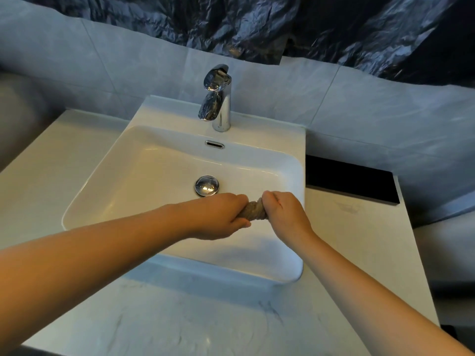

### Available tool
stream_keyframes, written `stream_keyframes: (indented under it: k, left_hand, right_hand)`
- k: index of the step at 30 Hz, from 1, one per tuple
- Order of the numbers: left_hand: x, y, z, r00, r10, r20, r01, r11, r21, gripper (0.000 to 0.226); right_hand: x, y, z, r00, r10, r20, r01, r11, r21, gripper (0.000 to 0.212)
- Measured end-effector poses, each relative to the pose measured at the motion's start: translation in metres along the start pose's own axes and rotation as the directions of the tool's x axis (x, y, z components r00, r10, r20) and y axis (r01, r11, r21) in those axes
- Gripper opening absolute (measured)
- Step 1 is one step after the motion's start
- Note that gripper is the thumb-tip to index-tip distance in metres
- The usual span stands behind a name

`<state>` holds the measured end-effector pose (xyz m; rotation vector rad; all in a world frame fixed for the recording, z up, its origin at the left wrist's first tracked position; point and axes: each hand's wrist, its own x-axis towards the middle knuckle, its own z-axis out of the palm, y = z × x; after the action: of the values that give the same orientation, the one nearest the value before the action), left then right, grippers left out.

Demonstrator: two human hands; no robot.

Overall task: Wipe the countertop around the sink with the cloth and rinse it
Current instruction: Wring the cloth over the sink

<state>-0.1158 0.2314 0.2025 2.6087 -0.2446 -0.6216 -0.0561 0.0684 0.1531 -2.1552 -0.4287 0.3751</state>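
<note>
Cloth point(253, 211) is twisted into a tight rope btwn both fists, w/ left hand point(221, 217) and right hand point(284, 214) fingers clenched round its ends, prob. wringing after the rinse. It's held over the sink point(159, 160) so drips fall in, not on the worktop point(180, 317). Drain point(207, 185) sits just beyond the fingers, faucet point(217, 98) further back; no water seen running.

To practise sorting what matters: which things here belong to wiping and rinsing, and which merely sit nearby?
Job: cloth, gripped by left hand and right hand; countertop; sink; faucet.
Lying about: crinkled dark sheeting on the wall; black panel right of the sink.
</note>
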Motion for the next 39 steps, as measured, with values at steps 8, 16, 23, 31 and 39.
stream_keyframes:
  k: [8, 16, 23, 31, 39]
  left_hand:
    - [0.016, -0.021, 0.023, 0.974, 0.175, -0.146, -0.121, 0.939, 0.322, 0.025]
    - [0.016, -0.026, 0.030, 0.955, 0.211, -0.207, -0.125, 0.923, 0.363, 0.029]
    - [-0.005, -0.025, 0.035, 0.959, -0.037, -0.281, -0.046, 0.957, -0.285, 0.026]
    - [-0.032, -0.008, 0.057, 0.913, 0.038, -0.406, -0.197, 0.913, -0.358, 0.017]
    - [-0.057, 0.018, 0.077, 0.972, -0.107, -0.208, -0.047, 0.781, -0.622, 0.026]
  right_hand:
    - [0.007, -0.005, 0.003, 0.799, 0.515, 0.309, -0.554, 0.831, 0.046, 0.033]
    - [0.008, -0.008, -0.002, 0.671, 0.590, 0.448, -0.699, 0.705, 0.119, 0.030]
    - [-0.018, -0.013, -0.001, 0.949, 0.313, -0.049, -0.277, 0.894, 0.353, 0.023]
    - [-0.076, -0.015, 0.015, 0.825, 0.554, 0.107, -0.389, 0.420, 0.820, 0.037]
    - [-0.116, -0.011, 0.008, 0.831, 0.535, -0.153, -0.079, 0.386, 0.919, 0.022]
